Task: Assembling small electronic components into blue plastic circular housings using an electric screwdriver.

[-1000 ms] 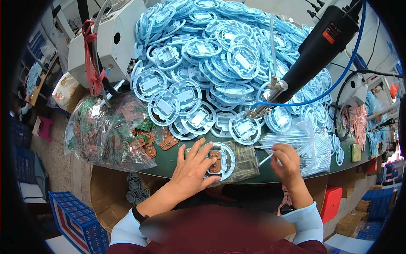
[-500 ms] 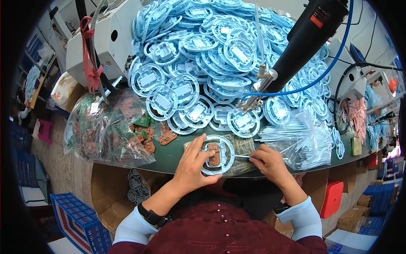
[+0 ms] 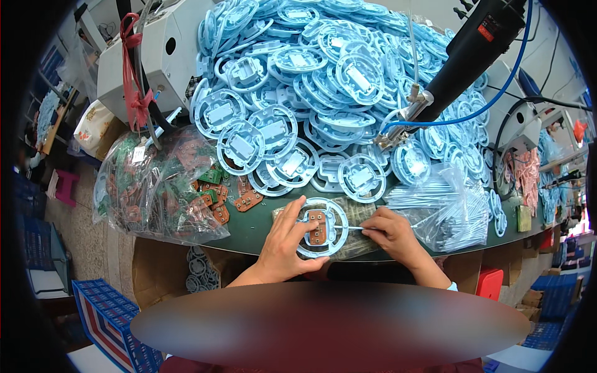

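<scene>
A light-blue plastic ring housing (image 3: 344, 239) lies at the near edge of the table, with a brown circuit board (image 3: 321, 235) in its middle. Fingers spread around the housing's left side, my left hand (image 3: 283, 245) grips it, one fingertip pressing on the board. Pinched between the thumb and fingers of my right hand (image 3: 398, 237) is a thin light-blue plastic stick (image 3: 355, 228). It lies level, its inner end at the right side of the ring; whether it has entered a hole there is too small to tell.
A big heap of blue ring housings (image 3: 298, 60) fills the back. At left lies a clear bag of circuit boards (image 3: 155, 186), at right a bag of blue sticks (image 3: 460, 211). A black tool (image 3: 469, 59) with a blue hose hangs above. A yellowish bundle (image 3: 360, 213) lies under the housing.
My right hand has brought the stick closer to the ring, so less of it shows between fingers and rim. My left hand keeps its hold. The whole view has shifted slightly.
</scene>
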